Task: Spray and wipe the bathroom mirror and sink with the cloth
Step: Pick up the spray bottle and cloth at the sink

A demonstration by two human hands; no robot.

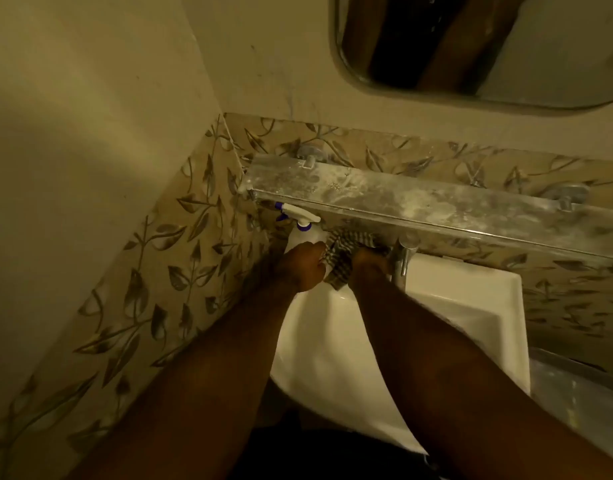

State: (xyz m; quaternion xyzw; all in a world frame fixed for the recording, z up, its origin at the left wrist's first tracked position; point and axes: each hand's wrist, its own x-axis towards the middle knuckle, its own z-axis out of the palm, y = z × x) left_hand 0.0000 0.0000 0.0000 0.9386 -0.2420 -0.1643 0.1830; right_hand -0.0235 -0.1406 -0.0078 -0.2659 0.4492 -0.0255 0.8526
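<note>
Two bare forearms reaching over one white sink (pixel 464 299), hands meeting at its back-left corner under one cloudy, spotted shelf (pixel 419 199). Left hand (pixel 303 268) closed in a fist around base of one spray bottle (pixel 301 230); bottle body mostly hidden by that fist, only white-and-blue trigger head showing. Bottle upright, long axis near vertical, nozzle pointing left toward leaf-patterned tiles (pixel 180 271). Right hand (pixel 367 263) on one checked cloth (pixel 343 261); fingers buried in fabric and shadow, so cannot tell whether gripping or just pressing. Cloth bunched between both hands, touching both, hanging over sink rim. One chrome tap (pixel 404 258) just right of right hand, partly tucked under shelf. One mirror (pixel 488 50) above, cut off by top edge, reflection dark and unreadable. Sink basin largely covered by forearms.
</note>
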